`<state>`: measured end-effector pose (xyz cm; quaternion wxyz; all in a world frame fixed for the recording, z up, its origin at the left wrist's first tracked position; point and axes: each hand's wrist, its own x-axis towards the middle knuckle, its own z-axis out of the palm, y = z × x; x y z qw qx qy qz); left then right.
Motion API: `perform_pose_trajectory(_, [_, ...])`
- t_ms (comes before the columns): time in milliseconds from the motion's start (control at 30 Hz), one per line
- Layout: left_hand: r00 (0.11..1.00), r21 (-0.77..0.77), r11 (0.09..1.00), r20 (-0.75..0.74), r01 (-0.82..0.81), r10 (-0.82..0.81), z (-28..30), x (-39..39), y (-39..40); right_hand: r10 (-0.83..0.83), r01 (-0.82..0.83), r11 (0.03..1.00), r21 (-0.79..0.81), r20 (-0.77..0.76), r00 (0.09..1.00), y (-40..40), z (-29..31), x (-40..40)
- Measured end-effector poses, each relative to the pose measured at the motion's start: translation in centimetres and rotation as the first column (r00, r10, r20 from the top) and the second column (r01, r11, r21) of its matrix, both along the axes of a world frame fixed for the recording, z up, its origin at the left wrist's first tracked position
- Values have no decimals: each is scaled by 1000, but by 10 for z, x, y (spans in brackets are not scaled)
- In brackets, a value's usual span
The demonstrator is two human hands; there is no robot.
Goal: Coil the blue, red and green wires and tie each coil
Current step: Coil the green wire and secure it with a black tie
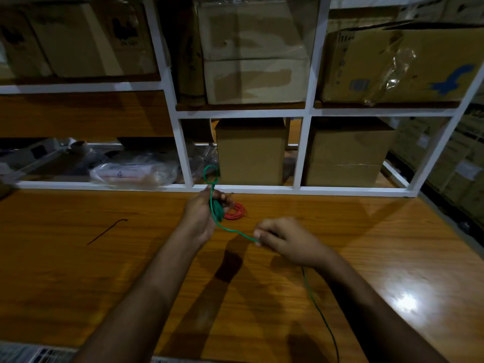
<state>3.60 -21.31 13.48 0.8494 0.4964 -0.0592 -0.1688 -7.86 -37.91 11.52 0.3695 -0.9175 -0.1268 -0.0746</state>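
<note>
My left hand (200,213) grips the bunched green wire (216,208) — my right hand (281,239) pinches its free strand; red coil (235,212) rests on the table (104,284).

Both bare forearms reach forward. The left hand (200,213), farther out, has its fingers curled round a bunched green wire (216,209). The right hand (284,239), nearer and to its right, pinches the strand of that wire between thumb and fingertips, knuckles up.
</note>
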Motion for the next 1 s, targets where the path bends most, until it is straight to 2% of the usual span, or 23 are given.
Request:
perform_pose_trajectory(33, [997,62,996,51,-59,56,-3,2,0,100,-76,981,176,-136,986,1,2,-3])
perform_pose_trajectory(67, [983,197,971,149,-133,104,-8,5,2,194,-103,927,361,-227,954,3,5,-7])
perform_pose_trajectory(100, [951,382,898,288,-220,110,-14,8,4,269,-101,852,513,-265,926,4,8,-10])
perform_pose_trajectory(167, [836,669,612,549,-422,-25,-25,11,9,350,-122,733,669,-218,911,6,14,-15])
perform_pose_trajectory(200, [770,713,478,628,-514,-109,-29,11,10,353,-143,708,692,-171,920,5,18,-16])
perform_pose_trajectory(267, [655,693,324,718,-644,-234,-32,7,8,237,-112,732,673,-96,967,4,27,-16])
perform_pose_trajectory(333, [585,651,267,758,-711,-290,-29,2,7,-61,74,797,600,-41,997,0,30,-11])
perform_pose_trajectory(400, [558,650,279,754,-707,-347,-27,0,8,-376,301,819,488,61,925,-6,25,-3])
perform_pose_trajectory(467, [576,717,348,695,-604,-430,-23,-1,10,-570,493,782,381,120,813,-14,17,6])
perform_pose_trajectory(533, [630,766,520,624,-377,-462,-15,-9,13,-658,618,748,240,147,739,-23,9,11])
perform_pose_trajectory(600, [717,697,711,543,-94,-437,-6,-20,15,-674,673,736,77,173,718,-29,1,13])
perform_pose_trajectory(667, [788,580,812,471,61,-396,0,-25,13,-626,630,776,-37,79,776,-27,-8,15])
perform_pose_trajectory(733, [836,537,841,433,62,-338,3,-25,8,-456,454,889,-54,-58,888,-19,-12,14])
perform_pose_trajectory(800, [837,553,830,487,-74,-250,3,-24,1,-195,194,981,-18,-112,974,-7,-13,13])
perform_pose_trajectory(833, [808,566,804,552,-184,-204,2,-23,-3,-81,89,995,50,-146,986,-1,-12,11])
perform_pose_trajectory(867, [764,577,755,625,-312,-162,2,-23,-4,4,27,986,164,-187,982,6,-9,9])
perform_pose_trajectory(933, [672,556,659,733,-506,-103,3,-20,-5,108,32,885,464,-272,956,19,0,1])
perform_pose_trajectory(1000, [662,527,673,746,-518,-74,5,-18,-4,159,71,794,603,-319,934,27,7,-6])
